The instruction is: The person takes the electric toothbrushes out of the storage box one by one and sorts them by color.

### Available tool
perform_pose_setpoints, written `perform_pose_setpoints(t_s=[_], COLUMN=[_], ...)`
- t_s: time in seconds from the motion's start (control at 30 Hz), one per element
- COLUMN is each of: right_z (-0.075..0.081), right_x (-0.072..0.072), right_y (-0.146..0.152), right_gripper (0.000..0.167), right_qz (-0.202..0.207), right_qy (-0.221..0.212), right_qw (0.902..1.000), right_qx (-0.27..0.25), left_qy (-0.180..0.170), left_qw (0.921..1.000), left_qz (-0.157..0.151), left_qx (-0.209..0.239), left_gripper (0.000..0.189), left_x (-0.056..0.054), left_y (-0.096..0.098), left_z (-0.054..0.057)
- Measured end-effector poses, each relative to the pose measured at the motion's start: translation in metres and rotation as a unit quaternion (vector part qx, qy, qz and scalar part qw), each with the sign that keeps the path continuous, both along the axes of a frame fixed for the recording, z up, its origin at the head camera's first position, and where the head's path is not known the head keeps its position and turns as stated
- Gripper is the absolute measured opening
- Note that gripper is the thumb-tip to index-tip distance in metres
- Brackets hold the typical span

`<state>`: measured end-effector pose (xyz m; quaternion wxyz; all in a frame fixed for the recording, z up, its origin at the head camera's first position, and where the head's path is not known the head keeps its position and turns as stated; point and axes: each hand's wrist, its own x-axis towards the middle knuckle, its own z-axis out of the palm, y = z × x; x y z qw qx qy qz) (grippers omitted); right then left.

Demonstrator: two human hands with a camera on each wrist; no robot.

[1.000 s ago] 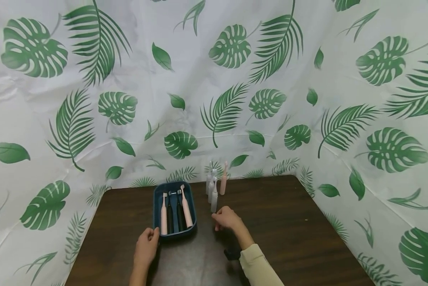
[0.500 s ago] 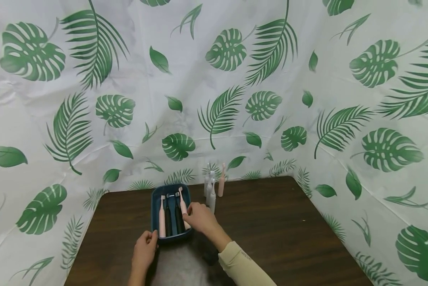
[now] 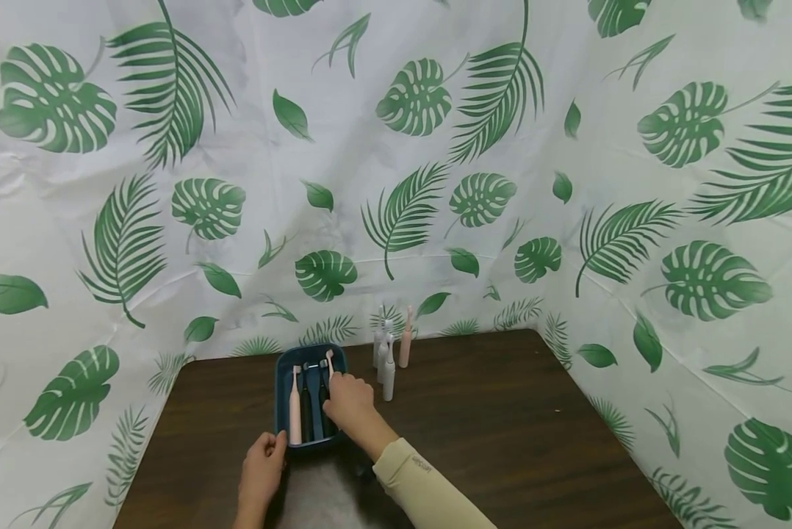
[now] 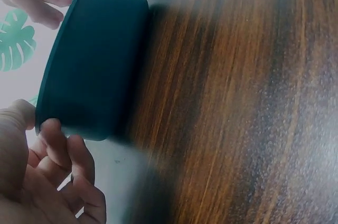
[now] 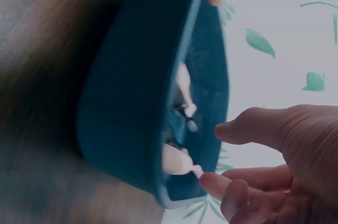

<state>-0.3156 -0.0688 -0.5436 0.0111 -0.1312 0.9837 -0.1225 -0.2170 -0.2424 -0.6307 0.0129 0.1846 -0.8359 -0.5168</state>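
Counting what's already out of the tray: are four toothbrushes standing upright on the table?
Yes, four toothbrushes stand upright right of the blue tray.

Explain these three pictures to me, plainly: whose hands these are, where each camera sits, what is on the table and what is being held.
No machine here: a person works with bare hands. The wide picture comes from a head-worn camera; the two close, blurry ones from cameras on each wrist. On the dark wooden table sits a dark blue plastic tray holding pink and black electric toothbrushes. Beside it stand white and pink toothbrushes. The left hand grips the tray's near edge. The right hand reaches into the tray; whether it holds a brush is unclear.
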Motion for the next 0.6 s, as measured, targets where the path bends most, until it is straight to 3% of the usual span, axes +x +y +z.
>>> perform_pose_setpoints(t_s=[0.43,0.6], right_z=[-0.016,-0.021], right_x=[0.004,0.001], right_y=[-0.008,-0.013], right_gripper=[0.023,0.022], right_qz=[-0.013,-0.012], right_qy=[0.026,0.012], right_qw=[0.9975,0.9953], right_qx=[0.064,0.096], left_qy=[0.011,0.014], left_qw=[0.9999,0.9998], left_qz=[-0.008,-0.01], left_qx=[0.01,0.006], left_gripper=[0.038,0.037], left_x=[0.001,0.0], left_y=[-0.004,-0.004], left_z=[-0.001,-0.001])
